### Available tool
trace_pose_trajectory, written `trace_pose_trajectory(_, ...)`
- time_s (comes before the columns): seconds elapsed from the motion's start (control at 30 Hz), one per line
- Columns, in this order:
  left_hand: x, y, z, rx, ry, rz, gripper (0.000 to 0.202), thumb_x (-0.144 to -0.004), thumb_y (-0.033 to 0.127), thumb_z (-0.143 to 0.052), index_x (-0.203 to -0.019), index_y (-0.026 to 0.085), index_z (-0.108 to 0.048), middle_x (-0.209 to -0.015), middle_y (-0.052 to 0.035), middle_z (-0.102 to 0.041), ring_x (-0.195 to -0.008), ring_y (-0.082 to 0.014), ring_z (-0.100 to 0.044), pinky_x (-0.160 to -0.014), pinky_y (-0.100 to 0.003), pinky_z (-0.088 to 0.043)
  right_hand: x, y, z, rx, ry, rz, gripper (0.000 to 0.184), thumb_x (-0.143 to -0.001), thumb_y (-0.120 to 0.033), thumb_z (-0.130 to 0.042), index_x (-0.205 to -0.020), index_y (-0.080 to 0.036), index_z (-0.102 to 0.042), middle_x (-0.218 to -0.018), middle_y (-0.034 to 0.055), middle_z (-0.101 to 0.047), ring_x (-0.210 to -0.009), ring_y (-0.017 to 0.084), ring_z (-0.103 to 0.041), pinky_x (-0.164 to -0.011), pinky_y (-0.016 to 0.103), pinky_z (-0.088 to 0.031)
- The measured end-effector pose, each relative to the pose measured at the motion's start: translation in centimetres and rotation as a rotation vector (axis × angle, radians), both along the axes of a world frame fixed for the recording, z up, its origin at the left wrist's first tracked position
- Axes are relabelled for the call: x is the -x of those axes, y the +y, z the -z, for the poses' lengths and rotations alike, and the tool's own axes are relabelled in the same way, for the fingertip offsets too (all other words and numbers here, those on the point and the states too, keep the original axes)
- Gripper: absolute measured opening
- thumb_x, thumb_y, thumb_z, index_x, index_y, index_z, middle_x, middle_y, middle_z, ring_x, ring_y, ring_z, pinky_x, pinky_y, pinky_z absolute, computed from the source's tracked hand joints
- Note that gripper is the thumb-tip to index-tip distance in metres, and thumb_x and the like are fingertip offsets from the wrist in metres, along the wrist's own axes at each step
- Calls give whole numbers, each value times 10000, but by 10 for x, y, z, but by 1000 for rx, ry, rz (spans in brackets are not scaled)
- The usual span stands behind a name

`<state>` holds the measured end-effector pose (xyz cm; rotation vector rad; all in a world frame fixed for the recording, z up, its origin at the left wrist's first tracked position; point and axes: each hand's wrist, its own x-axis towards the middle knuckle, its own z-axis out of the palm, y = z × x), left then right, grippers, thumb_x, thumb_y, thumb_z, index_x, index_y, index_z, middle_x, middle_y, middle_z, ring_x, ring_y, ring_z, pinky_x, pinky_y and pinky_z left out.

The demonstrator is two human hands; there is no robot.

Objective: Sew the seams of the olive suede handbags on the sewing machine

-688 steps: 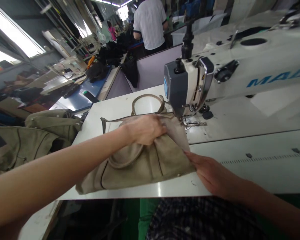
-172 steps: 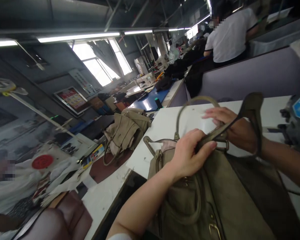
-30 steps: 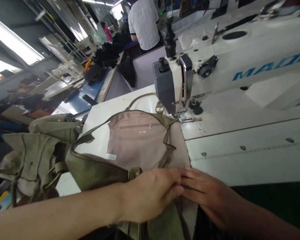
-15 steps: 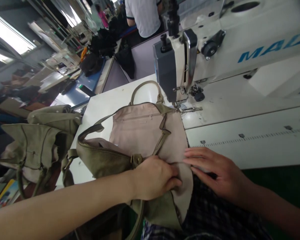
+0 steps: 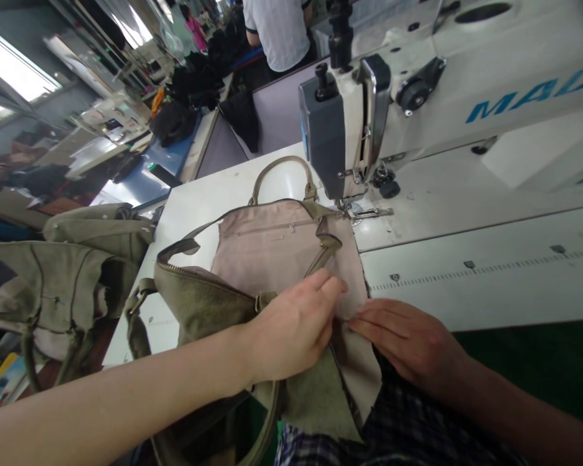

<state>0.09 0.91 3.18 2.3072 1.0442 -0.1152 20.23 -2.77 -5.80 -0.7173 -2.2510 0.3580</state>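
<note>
An olive-green handbag (image 5: 199, 304) lies open on the sewing machine bed, its pale pink lining (image 5: 267, 243) spread out. The lining's right edge runs under the presser foot (image 5: 344, 206) of the sewing machine (image 5: 323, 139). My left hand (image 5: 296, 323) is closed, its curled fingers gripping the bag beside the zip's end; the fingertips are partly hidden. My right hand (image 5: 408, 340) pinches the lining's right edge, fingers pressed together and thumb out of sight. One bag handle (image 5: 284, 160) arches behind the lining, and the green lower part hangs over the table edge towards my lap.
Further green bags (image 5: 72, 278) are piled left of the table. A black-tipped ruler scale (image 5: 471, 265) runs along the table front at right. Behind the machine stands a co-worker in a white shirt (image 5: 279, 35); other workbenches lie beyond at left.
My left hand has moved up and forward along the lining. The fingers of my right hand have closed together on the lining edge. The bag's zip end has shifted slightly right.
</note>
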Motion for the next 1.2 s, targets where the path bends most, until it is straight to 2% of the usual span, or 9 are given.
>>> trace_pose_trajectory(0.23,7,3,11,-141,206,107,742,-746,75,-471,-1441,117,-215,-1421,-154,-291,-1270,-263,-386,-1062,-352,-384,-3,-6,8,-26,-40,21,322,-960,-85,-350,-1014,-59,-666,-933,140,-702,-932,210,-647,-878,334,-553)
trace_pose_trajectory(0.43,-2,7,18,-216,316,309,701,-757,197,-550,-1420,157,-328,-1283,-143,-476,-1099,-291,-501,-956,-410,-445,-6,-14,14,-28,-100,10,324,-898,-50,-382,-1076,-30,-652,-1028,167,-681,-1031,239,-611,-960,399,-504)
trace_pose_trajectory(0.53,-5,18,19,-263,259,409,582,-804,190,-507,-1375,138,-408,-1324,-136,-484,-1245,-281,-424,-1107,-445,-277,-7,-18,16,32,-165,45,366,-884,-65,-378,-1144,-75,-636,-1126,147,-654,-1097,247,-575,-1029,469,-427)
trace_pose_trajectory(0.6,-3,27,22,-269,247,375,618,-807,214,-503,-1403,122,-370,-1466,-148,-348,-1377,-303,-263,-1148,-498,-147,-7,-16,17,-6,-156,58,338,-906,-80,-392,-1123,-98,-650,-1099,125,-669,-1071,244,-586,-1012,460,-434)
trace_pose_trajectory(0.67,0,33,25,-190,283,282,709,-800,235,-498,-1463,159,-259,-1547,-124,-198,-1417,-318,-177,-1117,-566,-165,-6,-11,15,-65,-128,43,321,-926,-73,-382,-1066,-98,-670,-1025,109,-695,-987,227,-618,-946,412,-480)
trace_pose_trajectory(0.77,1,37,24,-43,298,236,730,-808,230,-461,-1484,245,-187,-1566,-53,-138,-1430,-307,-155,-1072,-646,-180,-9,-3,9,-101,-124,-12,346,-937,-48,-342,-1033,-86,-672,-974,106,-709,-903,207,-643,-880,365,-513)
trace_pose_trajectory(0.9,-5,36,17,43,238,267,662,-844,235,-445,-1471,214,-230,-1553,-49,-169,-1431,-269,-179,-1081,-685,-63,-19,0,7,-53,-101,-76,366,-978,-90,-300,-1044,-106,-659,-983,92,-711,-937,186,-640,-947,345,-480)
trace_pose_trajectory(1.07,-16,51,6,157,238,231,550,-925,336,-446,-1442,205,-313,-1535,-74,-216,-1423,-279,-203,-1088,-667,-110,-26,4,21,33,-97,-31,398,-1010,-139,-252,-1104,-152,-638,-1027,75,-706,-1023,167,-617,-1012,348,-433)
trace_pose_trajectory(1.2,-21,70,-6,268,250,207,490,-969,454,-346,-1403,234,-400,-1511,-56,-275,-1423,-290,-184,-1096,-655,-69,-26,20,21,-46,-149,-5,375,-992,-134,-286,-1145,-137,-628,-1064,89,-699,-1021,193,-627,-973,360,-471)
